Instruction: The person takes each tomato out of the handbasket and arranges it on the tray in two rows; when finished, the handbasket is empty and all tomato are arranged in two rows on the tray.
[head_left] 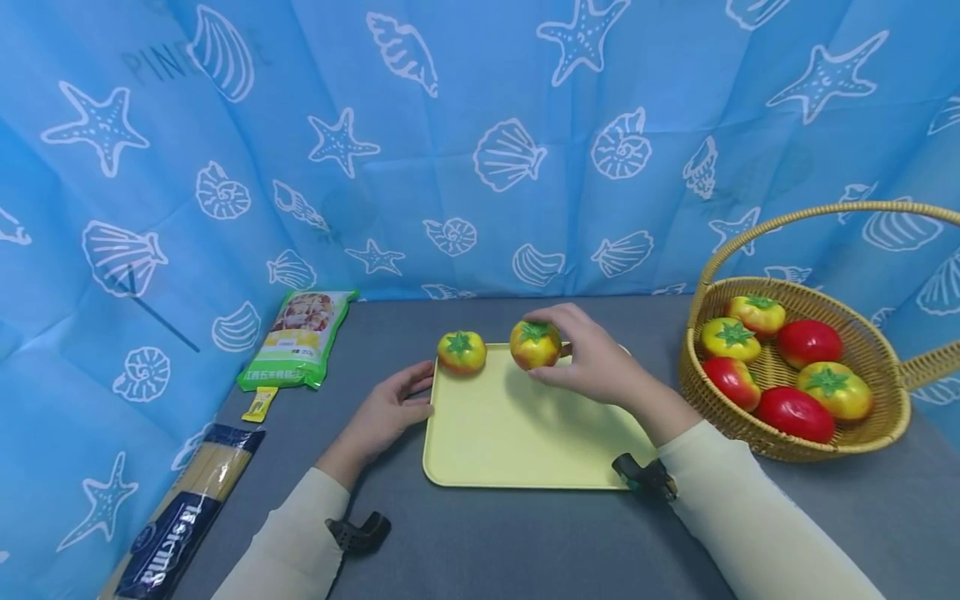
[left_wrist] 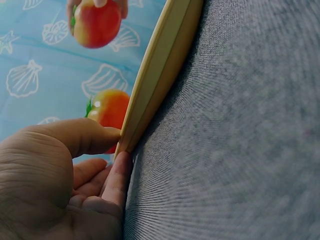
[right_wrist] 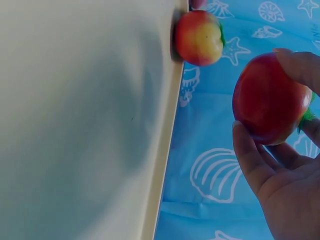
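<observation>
My right hand (head_left: pixel 592 354) grips a red-and-yellow tomato (head_left: pixel 532 346) with a green leafy top, its thumb and fingers around the sides. That tomato hangs over the back part of a pale yellow tray (head_left: pixel 517 454); its red underside shows in the right wrist view. At the tray's left edge, my left hand (head_left: pixel 390 412) pinches the rim, thumb above and a fingertip below, as the left wrist view shows. A second tomato (head_left: pixel 461 354) sits in the tray's back left corner, just beyond the left fingers.
On the right stands a wicker basket (head_left: pixel 705 396) with a tall handle, holding several red and yellow tomatoes. To the left lie a green food bag (head_left: pixel 300 342), a small yellow packet (head_left: pixel 258 404) and a long pack of noodles (head_left: pixel 187 508). A blue curtain (head_left: pixel 450 150) hangs behind the table.
</observation>
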